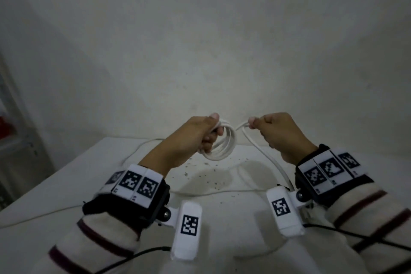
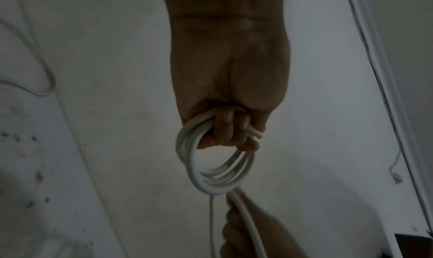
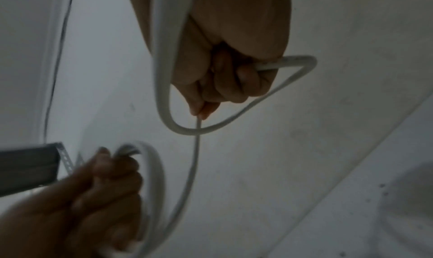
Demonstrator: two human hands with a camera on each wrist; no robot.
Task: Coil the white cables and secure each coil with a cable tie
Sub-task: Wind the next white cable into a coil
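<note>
We are mid-way through the coiling step. Several turns of white cable already form a coil (image 1: 222,145), held above the white table (image 1: 66,184) at centre. No cable tie is visible in any view, so we judge the securing step is not yet begun.

Left hand (image 1: 191,138): the fingers (image 2: 228,130) are curled through the coil and clamp its turns against the palm. The coil hangs from this fist, clear of the table. The forearm rises from the near left, back of the hand facing up.

Right hand (image 1: 282,134): it is closed round the free run of cable (image 1: 262,153), with the thumb pressing the cable just to the right of the coil. From this fist the cable bends into a loose loop, then drops toward the near right and trails onto the table. The wrist sits level with the left, the two hands near each other but apart.

Next move, as we judge it: carry the loose loop across to the left hand and lay it on the existing turns. This calls for the left fingers to loosen briefly and admit the new turn without spilling the rest.

More white cable (image 1: 142,147) lies on the table at far left.
</note>
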